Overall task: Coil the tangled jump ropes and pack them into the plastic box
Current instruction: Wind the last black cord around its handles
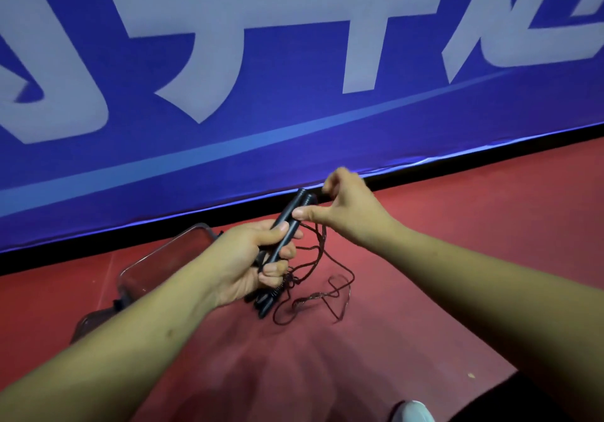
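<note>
My left hand [251, 258] grips two black jump rope handles [292, 215] held side by side, tips pointing up and away. A thin dark rope [327, 291] hangs from them in loose tangled loops onto the red floor. My right hand [346, 209] hovers beside the handles' upper ends, thumb touching them, fingers pinched near the top, apparently on the rope; the rope there is too thin and blurred to be sure. More black handles [264, 304] stick out below my left hand. The clear plastic box [157, 258] lies on the floor, partly hidden behind my left forearm.
A blue banner with large white letters [261, 62] stands upright along the far side, its black base meeting the red floor [457, 225]. A white shoe tip [411, 412] shows at the bottom edge.
</note>
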`<state>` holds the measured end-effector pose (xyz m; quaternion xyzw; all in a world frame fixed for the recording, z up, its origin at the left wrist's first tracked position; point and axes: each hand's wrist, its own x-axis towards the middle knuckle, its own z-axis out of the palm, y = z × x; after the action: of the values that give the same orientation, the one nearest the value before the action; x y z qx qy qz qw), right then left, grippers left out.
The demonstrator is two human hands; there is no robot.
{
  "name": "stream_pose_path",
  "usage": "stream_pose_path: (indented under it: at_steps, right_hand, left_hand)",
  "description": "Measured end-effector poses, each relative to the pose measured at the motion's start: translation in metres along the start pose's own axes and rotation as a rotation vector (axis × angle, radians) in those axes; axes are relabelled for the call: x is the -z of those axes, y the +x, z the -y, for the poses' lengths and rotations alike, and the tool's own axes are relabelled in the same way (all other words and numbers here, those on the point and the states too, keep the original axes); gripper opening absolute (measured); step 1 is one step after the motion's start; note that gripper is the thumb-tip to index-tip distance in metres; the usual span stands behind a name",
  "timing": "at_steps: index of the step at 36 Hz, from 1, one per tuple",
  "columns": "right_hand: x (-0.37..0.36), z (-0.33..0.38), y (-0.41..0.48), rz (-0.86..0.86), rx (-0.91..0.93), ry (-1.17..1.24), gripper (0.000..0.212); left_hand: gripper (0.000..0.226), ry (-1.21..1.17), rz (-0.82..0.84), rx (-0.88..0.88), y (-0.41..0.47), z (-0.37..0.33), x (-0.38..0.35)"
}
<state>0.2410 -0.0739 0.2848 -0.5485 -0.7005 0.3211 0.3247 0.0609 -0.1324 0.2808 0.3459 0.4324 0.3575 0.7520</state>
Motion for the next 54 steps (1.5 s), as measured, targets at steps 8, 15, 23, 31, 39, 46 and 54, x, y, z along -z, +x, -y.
stream_pose_path:
  at_steps: [8, 15, 23, 31, 39, 46, 54]
  right_hand:
    - [0.014, 0.003, -0.008, 0.323, -0.029, 0.379, 0.062]
    - [0.015, 0.004, -0.006, 0.262, -0.076, 0.452, 0.052]
    - [0.018, -0.003, -0.003, 0.229, 0.063, 0.195, 0.05]
    - [0.027, -0.007, 0.004, 0.204, 0.037, 0.158, 0.059]
    - [0.032, -0.014, 0.014, 0.352, -0.071, 0.516, 0.04]
    - [0.011, -0.009, 0.011, 0.476, -0.138, 0.511, 0.029]
    - [-0.011, 0.009, 0.005, 0.532, -0.18, 0.584, 0.028]
  left_hand:
    - [0.019, 0.048, 0.238, 0.043, -0.015, -0.004, 0.0]
    - [0.04, 0.07, 0.215, 0.036, -0.009, -0.001, -0.002]
    - [0.044, 0.027, 0.13, -0.005, -0.008, -0.005, -0.014]
    - [0.033, 0.136, 0.148, 0.109, -0.007, -0.003, -0.015]
    - [0.013, 0.01, 0.013, -0.19, 0.003, -0.008, -0.012]
    - [0.012, -0.144, -0.218, -0.413, 0.013, -0.012, -0.009]
    - [0.015, -0.278, -0.438, -0.491, 0.025, -0.011, -0.009]
